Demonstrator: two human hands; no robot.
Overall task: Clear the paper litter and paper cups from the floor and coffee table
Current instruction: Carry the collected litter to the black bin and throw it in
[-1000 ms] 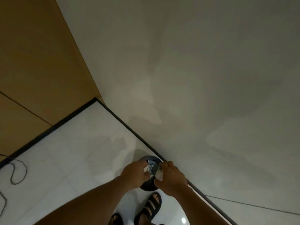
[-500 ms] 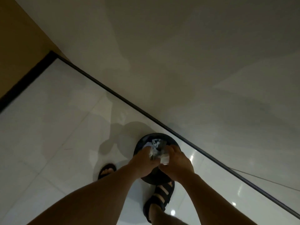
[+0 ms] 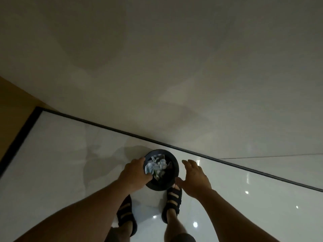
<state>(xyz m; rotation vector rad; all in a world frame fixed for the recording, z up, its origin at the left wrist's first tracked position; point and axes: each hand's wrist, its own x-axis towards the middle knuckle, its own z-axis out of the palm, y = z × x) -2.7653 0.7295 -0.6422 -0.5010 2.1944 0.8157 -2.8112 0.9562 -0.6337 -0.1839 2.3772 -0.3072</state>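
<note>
Two feet in black sandals point(image 3: 172, 200) stand on the glossy white floor point(image 3: 61, 154). Beyond them, the left hand point(image 3: 134, 173) grips the black bin point(image 3: 173, 165) at its 9 o'clock rim; the right hand point(image 3: 195, 177) hovers at 3 o'clock, fingers spread, empty. Crumpled paper point(image 3: 156, 165) fills the bin, near the wall point(image 3: 174, 67).

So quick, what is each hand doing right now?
Left hand: over the edge of the black bin, fingers curled; cannot tell if it grips the crumpled paper.
Right hand: open, empty, beside the bin.

Head-worn view, steeply down over floor point(image 3: 61, 163)
</note>
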